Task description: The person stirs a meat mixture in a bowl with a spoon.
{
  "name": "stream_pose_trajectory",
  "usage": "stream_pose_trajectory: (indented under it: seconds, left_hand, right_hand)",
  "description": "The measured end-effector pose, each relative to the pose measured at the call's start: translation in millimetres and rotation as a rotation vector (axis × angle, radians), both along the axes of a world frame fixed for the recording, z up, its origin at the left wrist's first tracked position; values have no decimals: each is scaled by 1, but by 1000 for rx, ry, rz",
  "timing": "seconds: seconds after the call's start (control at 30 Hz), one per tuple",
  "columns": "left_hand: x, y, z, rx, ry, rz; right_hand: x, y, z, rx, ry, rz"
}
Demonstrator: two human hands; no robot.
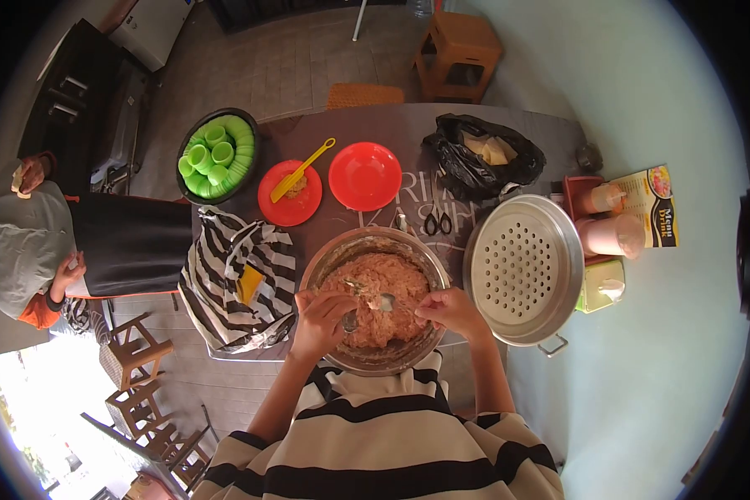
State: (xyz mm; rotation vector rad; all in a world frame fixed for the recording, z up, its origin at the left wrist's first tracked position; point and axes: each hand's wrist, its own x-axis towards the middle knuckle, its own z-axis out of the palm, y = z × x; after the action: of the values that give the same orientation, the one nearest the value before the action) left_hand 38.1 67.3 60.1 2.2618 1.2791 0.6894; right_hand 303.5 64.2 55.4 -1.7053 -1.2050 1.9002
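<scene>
A large metal bowl (315,265) full of pinkish minced meat mixture (375,271) sits at the table's near edge. Over its left side, the fingers of my left hand (321,317) are closed on what looks like a metal spoon (350,322), partly hidden by them. My right hand (450,312) pinches the handle of another spoon (387,302) at the bowl's right side. That spoon's head is above the middle of the mixture, with a small lump of it close by, between the two hands.
A perforated steamer tray (521,271) stands right of the bowl, black scissors (437,223) behind it. Farther back are a red bowl (365,176), a red plate (279,212) with a yellow spatula (304,171), green cups (222,152) and a black bag (508,179). A striped bag (225,292) and a person (25,242) are left.
</scene>
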Motion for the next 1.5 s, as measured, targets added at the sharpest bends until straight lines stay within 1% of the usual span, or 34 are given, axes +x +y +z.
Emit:
stream_pose_trajectory:
  seconds: [0.03, 0.1, 0.23, 0.3, 0.4, 0.63, 0.7, 0.83, 1.03, 1.2, 1.33, 1.4, 1.5]
  left_hand:
    - [1, 0, 1, 1, -1, 0]
    - [2, 0, 2, 0, -8, 10]
    - [1, -3, -4, -9, -12, 28]
    - [1, -2, -5, 11, -21, 25]
    - [2, -2, -2, 14, -11, 22]
    - [-1, -9, 1, -17, -31, 44]
    - [-3, -14, 2, -49, -20, 38]
    - [-7, -27, 0, -51, -7, 38]
    - [-12, -41, -3, -31, 0, 33]
    - [-16, -47, -7, -24, 9, 22]
    - [-19, -55, -11, -22, 7, 45]
    - [-22, -62, -15, -17, 39, 59]
    - [-25, -71, -20, 5, 33, 64]
  right_hand:
    - [1, -1, 0, 1, -1, 0]
    - [2, -5, 0, -68, 107, -92]
    - [-2, -12, -3, -21, 31, -94]
    - [-8, -13, -2, -8, 8, -133]
    - [-12, -14, -8, -13, 59, -148]
    - [-19, -22, -7, -15, 61, -169]
    - [-21, -24, -7, -43, 185, -236]
    - [-22, -32, -9, -66, 252, -298]
    - [-22, -38, -4, -42, 333, -327]
    - [-26, -36, 2, 35, 394, -277]
    - [-31, -30, 5, 115, 396, -270]
    - [-38, -25, 9, 194, 258, -262]
    - [-59, -7, 12, 180, 318, -279]
